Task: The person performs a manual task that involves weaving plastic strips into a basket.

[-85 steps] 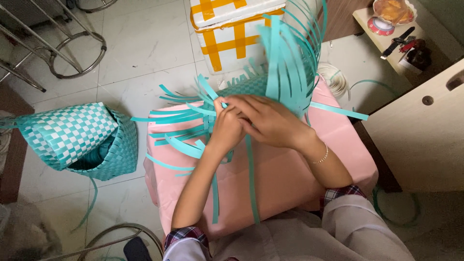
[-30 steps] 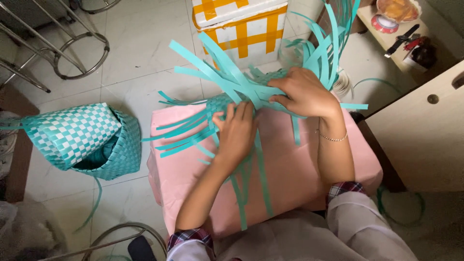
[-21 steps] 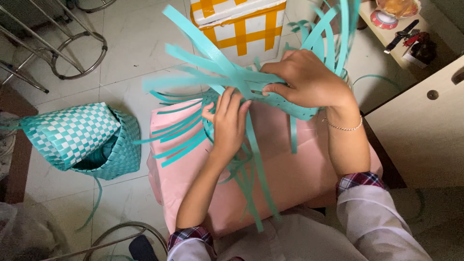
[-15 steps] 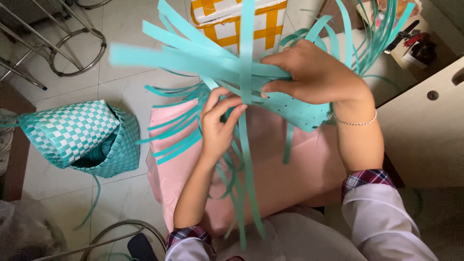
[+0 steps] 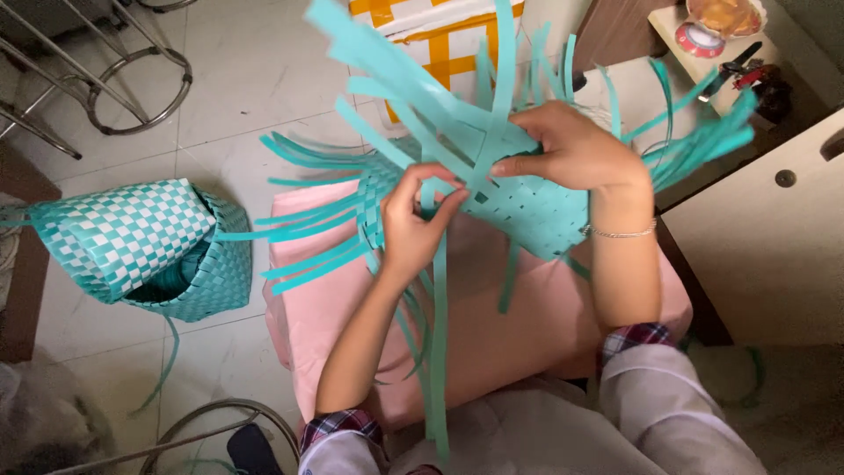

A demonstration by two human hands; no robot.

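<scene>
I hold a half-woven teal basket (image 5: 527,211) of flat plastic strips, lifted above a pink stool (image 5: 519,325). My right hand (image 5: 571,149) grips its woven body from above. My left hand (image 5: 413,224) pinches one loose teal strip (image 5: 438,334) that hangs straight down past the stool's front. Many unwoven strip ends fan out to the left, upward and to the right of the woven part.
A finished teal-and-white checkered woven basket (image 5: 141,251) lies on the tiled floor at the left. A white and yellow box (image 5: 440,35) stands behind the stool. Metal stool legs (image 5: 132,79) are at the far left. A pale cabinet (image 5: 774,237) is on the right.
The woven piece has been lifted off the pink stool and turned, its strips now fanning upward. My left hand moved from pressing on the weave to pinching a single hanging strip.
</scene>
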